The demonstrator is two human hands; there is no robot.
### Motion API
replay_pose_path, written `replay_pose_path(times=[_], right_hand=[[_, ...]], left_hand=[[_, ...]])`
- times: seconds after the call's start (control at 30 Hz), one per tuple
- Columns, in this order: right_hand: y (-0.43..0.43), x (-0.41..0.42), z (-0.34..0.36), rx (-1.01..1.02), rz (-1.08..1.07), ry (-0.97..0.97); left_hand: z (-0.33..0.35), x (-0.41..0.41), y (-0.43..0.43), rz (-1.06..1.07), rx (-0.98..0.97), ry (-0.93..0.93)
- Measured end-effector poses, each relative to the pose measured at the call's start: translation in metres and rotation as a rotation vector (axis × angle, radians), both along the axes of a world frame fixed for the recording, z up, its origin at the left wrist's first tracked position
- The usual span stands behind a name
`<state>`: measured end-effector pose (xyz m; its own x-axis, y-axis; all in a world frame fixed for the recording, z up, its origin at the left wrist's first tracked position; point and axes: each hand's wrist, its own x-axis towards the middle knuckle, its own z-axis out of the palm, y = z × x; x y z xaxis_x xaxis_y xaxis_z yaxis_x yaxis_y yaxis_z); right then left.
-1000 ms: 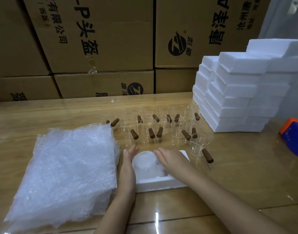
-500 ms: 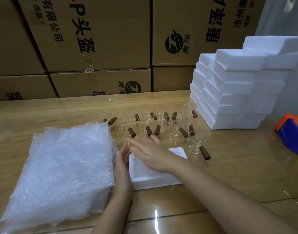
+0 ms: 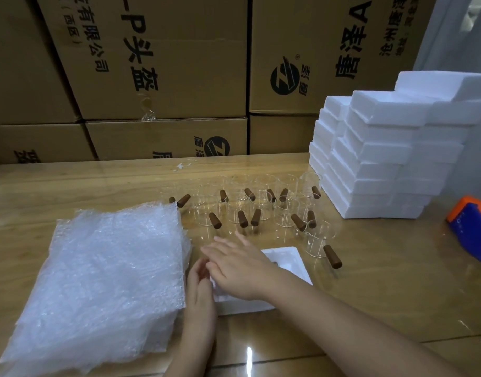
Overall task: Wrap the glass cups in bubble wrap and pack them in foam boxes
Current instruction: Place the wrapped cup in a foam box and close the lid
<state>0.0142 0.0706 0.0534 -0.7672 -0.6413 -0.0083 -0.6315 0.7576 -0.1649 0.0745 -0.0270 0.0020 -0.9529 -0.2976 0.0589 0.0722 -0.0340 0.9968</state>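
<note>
An open white foam box (image 3: pixel 287 261) lies on the wooden table in front of me. My right hand (image 3: pixel 238 266) lies flat across its left half, fingers spread and pointing left, hiding what is inside. My left hand (image 3: pixel 200 293) rests against the box's left side, fingers loosely apart, holding nothing that I can see. A thick stack of bubble wrap sheets (image 3: pixel 103 278) lies to the left. Behind the box stand several clear glass cups with brown wooden handles (image 3: pixel 243 217), the nearest (image 3: pixel 319 242) just right of the box.
A tall stack of white foam boxes (image 3: pixel 381 161) stands at the back right. An orange and blue tape dispenser (image 3: pixel 472 228) lies at the right edge. Brown cardboard cartons (image 3: pixel 163 69) wall off the back of the table.
My right hand has swept left across the foam box and now covers the wrapped cup that was visible inside it. My left hand has stayed at the box's left side.
</note>
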Motion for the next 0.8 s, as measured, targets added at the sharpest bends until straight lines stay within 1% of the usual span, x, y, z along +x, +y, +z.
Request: replay_pose_path(times=[0.07,0.1,0.13,0.2,0.27,0.33,0.4,0.47,0.5,0.57,0.63,0.67,0.73,0.8], right_hand=[[0.001,-0.001,0.0,-0.009,0.004,-0.007],[0.002,-0.001,0.0,-0.016,0.007,-0.013],[0.002,-0.002,0.001,-0.022,0.011,-0.023],[0.004,-0.002,0.003,-0.038,0.022,-0.063],[0.008,-0.001,0.01,-0.074,0.045,-0.114],[0.018,-0.002,0.024,-0.213,0.055,-0.109],[0.037,-0.007,0.049,-0.432,0.008,0.006],[0.067,-0.018,0.08,-0.569,-0.1,0.246],[0.085,-0.026,0.098,-0.584,-0.175,0.379],[0.125,-0.047,0.136,-0.528,-0.385,0.593],[0.166,-0.07,0.171,-0.422,-0.644,0.715],[0.186,-0.079,0.185,-0.349,-0.774,0.714],[0.22,-0.091,0.203,-0.187,-0.964,0.605],[0.242,-0.096,0.206,-0.044,-1.013,0.493]], left_hand=[[-0.003,0.008,-0.004,-0.104,0.05,0.005],[-0.004,0.011,-0.007,-0.157,0.044,0.009],[-0.003,0.013,-0.008,-0.203,-0.011,0.027],[-0.002,0.015,-0.006,-0.241,-0.227,0.072],[-0.004,0.014,0.0,-0.206,-0.386,0.103],[0.001,0.013,0.004,-0.159,-0.479,0.108],[0.004,0.01,0.004,-0.186,-0.51,0.217],[0.007,0.011,0.003,-0.201,-0.515,0.266],[0.007,0.011,0.003,-0.2,-0.525,0.252],[0.007,0.011,0.003,-0.192,-0.536,0.234],[0.007,0.008,0.005,-0.179,-0.536,0.244],[0.009,0.006,0.007,-0.171,-0.534,0.243],[0.009,0.003,0.007,-0.164,-0.525,0.232],[0.006,0.001,0.005,-0.182,-0.517,0.198]])
